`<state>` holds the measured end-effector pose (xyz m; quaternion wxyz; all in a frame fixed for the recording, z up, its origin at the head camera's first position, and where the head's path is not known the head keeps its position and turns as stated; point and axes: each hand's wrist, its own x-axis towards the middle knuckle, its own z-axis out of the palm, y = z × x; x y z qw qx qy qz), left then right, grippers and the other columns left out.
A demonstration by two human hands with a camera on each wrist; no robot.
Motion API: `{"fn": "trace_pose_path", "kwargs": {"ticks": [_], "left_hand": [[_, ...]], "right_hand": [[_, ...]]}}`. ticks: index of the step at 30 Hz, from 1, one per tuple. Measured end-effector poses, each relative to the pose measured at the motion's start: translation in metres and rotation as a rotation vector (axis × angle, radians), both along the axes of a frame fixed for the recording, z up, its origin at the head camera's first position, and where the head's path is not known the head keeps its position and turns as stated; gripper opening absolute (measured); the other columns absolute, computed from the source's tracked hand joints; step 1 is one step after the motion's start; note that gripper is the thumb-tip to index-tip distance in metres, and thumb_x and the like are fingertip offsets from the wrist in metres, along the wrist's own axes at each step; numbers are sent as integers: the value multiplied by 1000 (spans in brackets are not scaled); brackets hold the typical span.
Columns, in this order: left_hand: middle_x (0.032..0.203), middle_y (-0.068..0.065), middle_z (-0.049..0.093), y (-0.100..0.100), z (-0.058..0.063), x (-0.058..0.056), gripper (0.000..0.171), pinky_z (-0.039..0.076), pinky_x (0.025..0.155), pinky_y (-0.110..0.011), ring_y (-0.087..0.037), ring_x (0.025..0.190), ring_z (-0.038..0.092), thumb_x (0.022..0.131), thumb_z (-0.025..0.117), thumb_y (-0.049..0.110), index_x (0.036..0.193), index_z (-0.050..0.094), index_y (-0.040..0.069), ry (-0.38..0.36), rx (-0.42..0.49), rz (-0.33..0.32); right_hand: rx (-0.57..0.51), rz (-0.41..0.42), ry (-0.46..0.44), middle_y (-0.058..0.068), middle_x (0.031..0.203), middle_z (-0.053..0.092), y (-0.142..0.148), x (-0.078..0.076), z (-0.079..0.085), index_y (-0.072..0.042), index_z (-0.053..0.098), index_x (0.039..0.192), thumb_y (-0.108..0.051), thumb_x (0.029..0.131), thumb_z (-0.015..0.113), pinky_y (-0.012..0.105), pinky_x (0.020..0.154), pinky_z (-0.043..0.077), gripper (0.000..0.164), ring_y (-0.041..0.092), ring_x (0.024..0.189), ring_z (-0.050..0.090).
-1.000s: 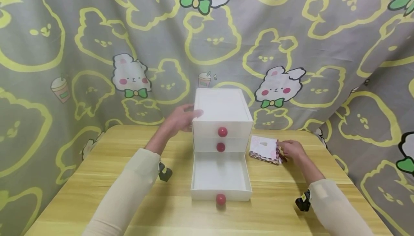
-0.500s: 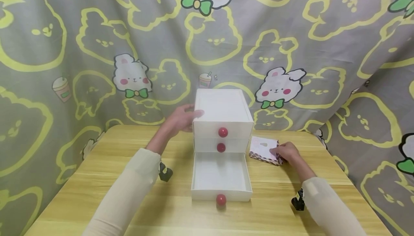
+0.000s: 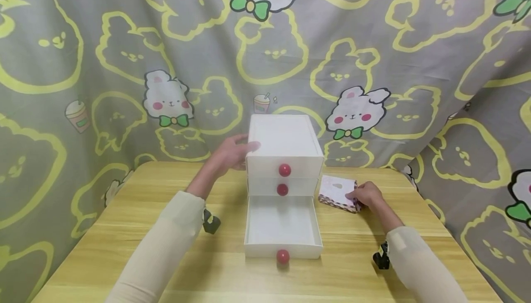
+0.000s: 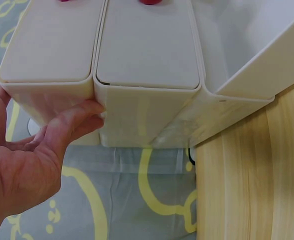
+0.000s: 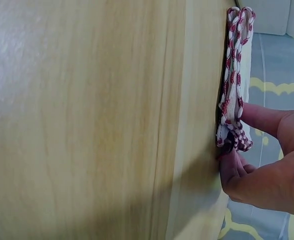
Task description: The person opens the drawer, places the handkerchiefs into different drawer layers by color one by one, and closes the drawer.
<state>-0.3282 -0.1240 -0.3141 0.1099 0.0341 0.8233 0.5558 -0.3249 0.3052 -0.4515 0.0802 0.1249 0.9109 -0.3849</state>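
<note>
A white drawer unit [image 3: 286,137] with red round knobs stands mid-table, its lowest drawer [image 3: 282,250] pulled out and bare inside. My left hand [image 3: 234,152] rests at the unit's upper left edge, one digit over the top; in the left wrist view bent fingers [image 4: 79,120] touch the side wall. To the unit's right lies a folded white cloth [image 3: 335,188] with red-and-white braided edging. My right hand [image 3: 369,193] pinches its right end, thumb on top. The right wrist view has the other fingers [image 5: 232,170] low at the cloth's edge, partly under it.
The wooden table [image 3: 186,257] reaches back to a grey patterned curtain [image 3: 199,54], which also hangs along both sides. A black wrist camera [image 3: 211,222] sits on the left forearm, another camera [image 3: 381,256] on the right.
My right hand has moved a little left onto the cloth, its thumb now over the top face. The left hand, the unit and the drawer look unchanged.
</note>
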Motion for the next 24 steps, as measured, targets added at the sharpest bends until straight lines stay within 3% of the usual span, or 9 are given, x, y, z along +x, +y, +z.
{"fn": "trace_pose_path", "kwargs": {"ticks": [8,11,16,24], "left_hand": [[142,-16,60,-1,-1,-1,83,59,98,-48,-34,116,68,91,70,54,160,32,25,0,-2,2],[142,-16,60,-1,-2,-2,83,59,98,-48,-35,116,68,91,70,54,160,33,25,3,-1,-3],[142,-17,60,-1,-2,-3,83,59,97,-48,-35,116,68,91,70,53,160,33,24,4,3,-5],[142,-17,60,-1,-1,-2,83,59,98,-47,-35,116,68,91,70,53,160,32,25,-4,4,1]], "right_hand": [[24,-15,-14,7,77,51,0,4,6,-7,58,69,-20,84,78,28,61,40,28,22,75,47],[16,-30,-7,12,85,55,0,5,6,0,65,80,-18,83,78,28,63,42,23,25,80,50],[-28,-63,6,15,92,56,2,5,3,11,67,103,-14,82,77,27,64,44,34,25,84,52],[-45,-100,12,12,84,54,0,4,0,8,67,92,-11,80,76,26,63,41,24,25,81,51]]}}
